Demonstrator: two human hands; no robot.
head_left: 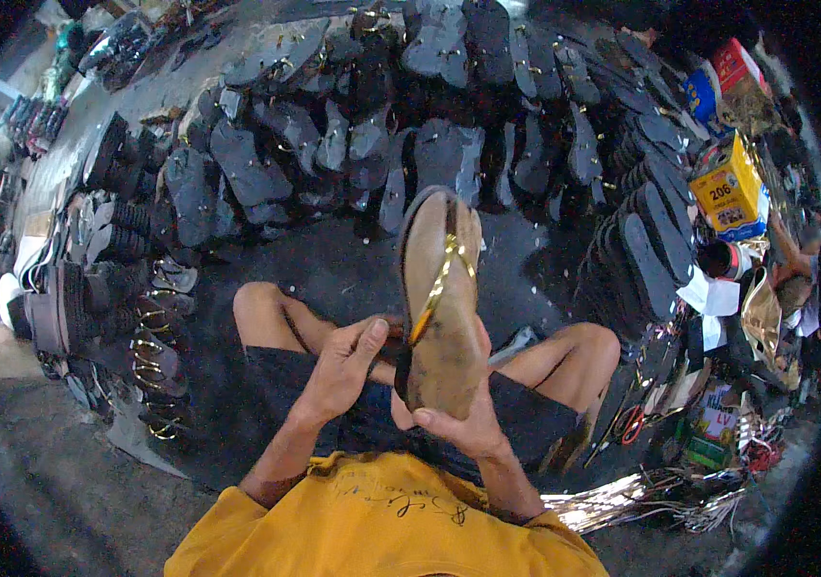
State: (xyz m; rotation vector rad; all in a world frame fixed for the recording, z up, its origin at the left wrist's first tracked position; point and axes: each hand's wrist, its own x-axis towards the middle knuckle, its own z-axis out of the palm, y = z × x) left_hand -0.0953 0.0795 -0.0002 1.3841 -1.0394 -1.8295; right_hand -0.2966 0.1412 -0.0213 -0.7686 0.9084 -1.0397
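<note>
A flip-flop (441, 317) with a tan footbed, dark sole edge and shiny gold strap is held up in front of me, toe pointing away. My right hand (468, 418) grips its heel, thumb along the near end and the other fingers hidden behind the sole. At the left edge, beside the lower end of the strap, my left hand (341, 370) is closed against the flip-flop. Its thumb points up, and its fingertips are partly hidden by the sole.
Rows of dark soles (237, 163) lie across the far side. Stacked soles (636, 255) stand at right, near a yellow box (730, 188). Red-handled scissors (631, 423) and strap strips (612, 500) lie nearer. Gold-strapped sandals (155, 370) line the left, by my bent legs.
</note>
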